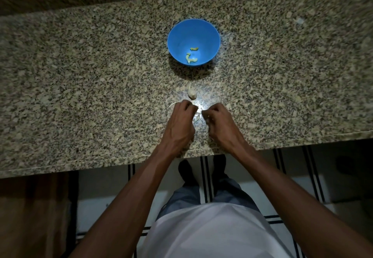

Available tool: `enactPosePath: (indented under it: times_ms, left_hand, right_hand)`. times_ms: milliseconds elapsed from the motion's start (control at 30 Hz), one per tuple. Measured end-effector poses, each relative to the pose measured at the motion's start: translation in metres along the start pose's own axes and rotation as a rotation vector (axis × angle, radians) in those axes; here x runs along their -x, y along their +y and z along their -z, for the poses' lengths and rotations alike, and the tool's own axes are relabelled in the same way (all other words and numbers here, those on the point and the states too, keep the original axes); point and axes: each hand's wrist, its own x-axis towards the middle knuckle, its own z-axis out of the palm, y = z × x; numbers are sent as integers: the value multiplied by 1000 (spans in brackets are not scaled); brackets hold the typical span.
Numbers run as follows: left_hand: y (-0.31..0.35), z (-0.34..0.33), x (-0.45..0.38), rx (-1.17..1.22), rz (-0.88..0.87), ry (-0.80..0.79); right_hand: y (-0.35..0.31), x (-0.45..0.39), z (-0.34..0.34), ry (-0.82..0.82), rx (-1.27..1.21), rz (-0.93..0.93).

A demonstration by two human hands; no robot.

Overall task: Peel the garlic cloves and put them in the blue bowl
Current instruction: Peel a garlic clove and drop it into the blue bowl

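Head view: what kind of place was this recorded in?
Most likely a home kitchen, dimly lit: a speckled granite countertop, a blue bowl holding a few peeled cloves, and striped floor tiles below the counter edge.

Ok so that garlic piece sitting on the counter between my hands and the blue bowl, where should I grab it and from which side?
Pinch the garlic piece across its plump lower end, coming straight down from above with thumb and forefinger on its left and right sides. Its thin tip points toward the blue bowl and looks too slim to hold well. The left hand seems nearest, just below it.
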Motion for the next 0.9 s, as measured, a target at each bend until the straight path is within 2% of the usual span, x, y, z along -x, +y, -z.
enactPosePath:
  times_ms: [133, 233, 367, 467, 533, 667, 700, 800, 900]
  left_hand:
    - [-3, 9, 14, 120, 87, 120]
    - [-8, 11, 17, 66, 150, 61]
    - [-3, 5, 21, 116, 84, -60]
    - [1, 7, 24, 239, 122, -13]
    - [-3, 15, 24, 236, 170, 25]
    - [-9, 21, 24, 129, 120, -237]
    - [-9, 18, 24, 100, 100, -260]
    - [-5, 6, 22, 145, 2, -135]
    - [1, 7, 21, 232, 9, -9]
  right_hand:
    - [0, -6, 14, 53, -35, -35]
    - [16, -11, 19, 83, 56, -92]
    - [-1, -5, 1, -10, 85, -8]
    - [-9, 3, -7, -59, 16, 40]
    - [-4, 6, 1, -16, -12, -34]
    - [4, 15, 14, -46, -21, -128]
    - [1, 17, 11, -79, 1, -141]
    - [-17, 20, -6, -133, 18, -88]
    - [-26, 15, -12, -71, -30, -76]
